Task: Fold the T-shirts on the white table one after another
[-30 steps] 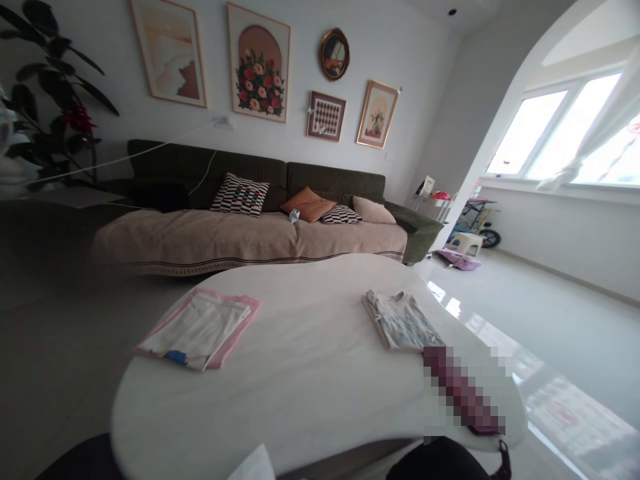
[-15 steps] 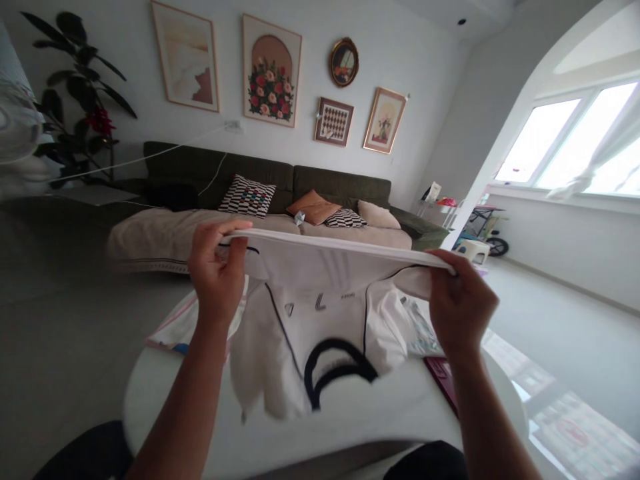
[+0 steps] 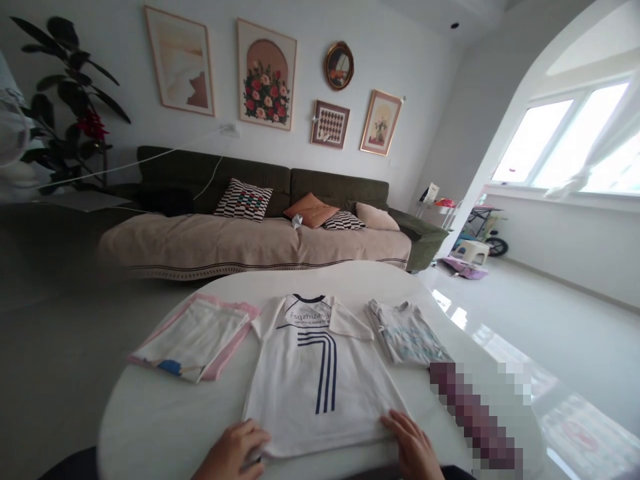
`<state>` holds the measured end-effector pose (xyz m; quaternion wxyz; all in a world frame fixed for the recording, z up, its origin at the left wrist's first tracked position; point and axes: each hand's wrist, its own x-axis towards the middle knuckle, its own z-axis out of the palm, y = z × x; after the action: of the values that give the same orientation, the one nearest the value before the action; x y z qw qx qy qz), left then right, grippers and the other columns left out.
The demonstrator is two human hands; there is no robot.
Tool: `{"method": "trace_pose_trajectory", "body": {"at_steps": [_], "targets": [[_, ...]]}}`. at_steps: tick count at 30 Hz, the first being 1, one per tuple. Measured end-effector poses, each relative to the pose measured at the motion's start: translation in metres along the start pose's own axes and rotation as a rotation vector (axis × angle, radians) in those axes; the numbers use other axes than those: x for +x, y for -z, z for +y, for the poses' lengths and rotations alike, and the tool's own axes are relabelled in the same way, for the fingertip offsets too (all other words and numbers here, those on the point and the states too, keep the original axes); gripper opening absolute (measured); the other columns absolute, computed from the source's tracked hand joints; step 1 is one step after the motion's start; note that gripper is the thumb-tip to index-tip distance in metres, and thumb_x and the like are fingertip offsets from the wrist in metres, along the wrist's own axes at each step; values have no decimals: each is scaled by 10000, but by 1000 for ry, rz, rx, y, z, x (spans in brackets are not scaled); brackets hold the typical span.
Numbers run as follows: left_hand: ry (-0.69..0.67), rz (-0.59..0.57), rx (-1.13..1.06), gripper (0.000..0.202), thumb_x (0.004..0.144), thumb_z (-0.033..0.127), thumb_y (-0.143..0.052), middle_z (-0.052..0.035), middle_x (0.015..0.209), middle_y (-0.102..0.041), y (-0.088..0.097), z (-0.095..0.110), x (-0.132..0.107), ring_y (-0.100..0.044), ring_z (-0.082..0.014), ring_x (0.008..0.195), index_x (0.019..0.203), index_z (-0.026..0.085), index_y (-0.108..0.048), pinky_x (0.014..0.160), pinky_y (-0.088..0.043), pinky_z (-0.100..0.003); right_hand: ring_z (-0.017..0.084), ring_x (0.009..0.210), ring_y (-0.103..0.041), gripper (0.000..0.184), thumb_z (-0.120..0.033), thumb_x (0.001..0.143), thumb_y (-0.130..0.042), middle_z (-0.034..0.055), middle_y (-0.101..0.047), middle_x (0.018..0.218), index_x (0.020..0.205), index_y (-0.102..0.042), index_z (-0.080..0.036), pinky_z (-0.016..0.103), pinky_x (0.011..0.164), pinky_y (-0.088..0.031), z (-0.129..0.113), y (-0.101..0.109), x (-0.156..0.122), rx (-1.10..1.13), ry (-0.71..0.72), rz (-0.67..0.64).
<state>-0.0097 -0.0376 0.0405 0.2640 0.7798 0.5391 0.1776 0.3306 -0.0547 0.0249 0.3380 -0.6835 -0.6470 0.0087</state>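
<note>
A white jersey (image 3: 315,373) with a dark number 7 lies spread flat, back up, in the middle of the white oval table (image 3: 165,420), collar pointing away from me. My left hand (image 3: 235,453) rests at the jersey's near left hem corner, fingers curled on the cloth. My right hand (image 3: 413,447) lies flat on the near right hem corner with fingers stretched out. A folded pink and white garment (image 3: 197,330) sits to the jersey's left. A folded pale printed shirt (image 3: 407,330) sits to its right.
A blurred-out long object (image 3: 470,413) lies on the table's right side. Beyond the table stands a dark green sofa (image 3: 260,213) with a beige cover and cushions. A tall plant (image 3: 65,107) stands at the far left. Glossy floor stretches right towards windows.
Half a second ago both hands held the jersey up in the air by its hem. Now it lies flat on the table and the hands rest at its near corners.
</note>
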Motion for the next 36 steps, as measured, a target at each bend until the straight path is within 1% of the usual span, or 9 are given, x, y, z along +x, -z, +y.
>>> {"method": "trace_pose_trajectory", "body": {"at_steps": [5,8,11,15,19,22,26,31,36], "targets": [[-120,213,-24,318,881,283,-380,-34,1007,-664,10,17,48,-600,-157,958,1083,249,-622,874,-449,-273,232,1109,-546,419,-246,849,-299,115,-607,1172,1062,-656,-193,391,939,-423,-15,-29,29,-11,60,-191],[-127,252,120,406,879,312,-381,-77,1325,-499,-12,22,91,-411,-229,1244,1263,244,-495,1016,-344,-404,251,1286,-355,423,-335,872,-323,69,-460,1354,1228,-538,-254,473,1034,-288,-39,-58,43,-70,94,-304],[-6,165,311,510,852,403,-429,-77,1456,-308,-38,11,109,-210,-311,1344,1344,279,-374,1038,-232,-542,284,1344,-207,459,-419,873,-350,36,-346,1427,1316,-417,-318,560,1038,-200,-49,-81,37,-158,48,-399],[-47,126,362,539,855,468,-416,-52,1478,-252,-51,-9,96,-169,-313,1354,1364,351,-285,1041,-209,-545,338,1340,-161,510,-475,865,-347,38,-261,1453,1355,-323,-332,612,1009,-204,-43,-91,10,-227,-3,-445],[-80,120,343,528,866,493,-384,-20,1484,-223,-48,-15,83,-167,-306,1355,1361,406,-223,1041,-215,-553,365,1304,-268,503,-424,825,-448,65,-331,1419,1316,-415,-319,595,976,-289,-40,-85,5,-244,-20,-498],[-73,111,347,525,866,516,-363,-13,1484,-208,-45,-11,83,-163,-311,1355,1359,410,-215,1037,-214,-568,326,1311,-283,394,-378,862,-407,68,-365,1413,1216,-551,-282,522,991,-314,-41,-77,39,-252,7,-431],[-70,89,347,525,864,536,-348,-11,1485,-203,-44,-11,87,-166,-313,1353,1357,415,-212,1036,-216,-572,323,1352,-163,372,-346,893,-367,98,-272,1461,1170,-578,-215,566,1006,-236,-32,-77,102,-315,36,-418],[-56,55,344,534,864,520,-363,7,1492,-170,-46,-17,90,-141,-304,1360,1358,440,-178,1042,-197,-575,297,1264,-370,328,-264,871,-386,123,-459,1349,1085,-623,-189,515,989,-292,-11,-83,141,-273,80,-480],[-18,41,351,547,855,492,-395,29,1494,-138,-50,-17,91,-118,-291,1366,1356,450,-178,1054,-169,-567,212,1171,-488,352,-214,814,-446,83,-499,1318,1133,-591,-179,304,979,-350,13,-59,167,-264,59,-430]]}}
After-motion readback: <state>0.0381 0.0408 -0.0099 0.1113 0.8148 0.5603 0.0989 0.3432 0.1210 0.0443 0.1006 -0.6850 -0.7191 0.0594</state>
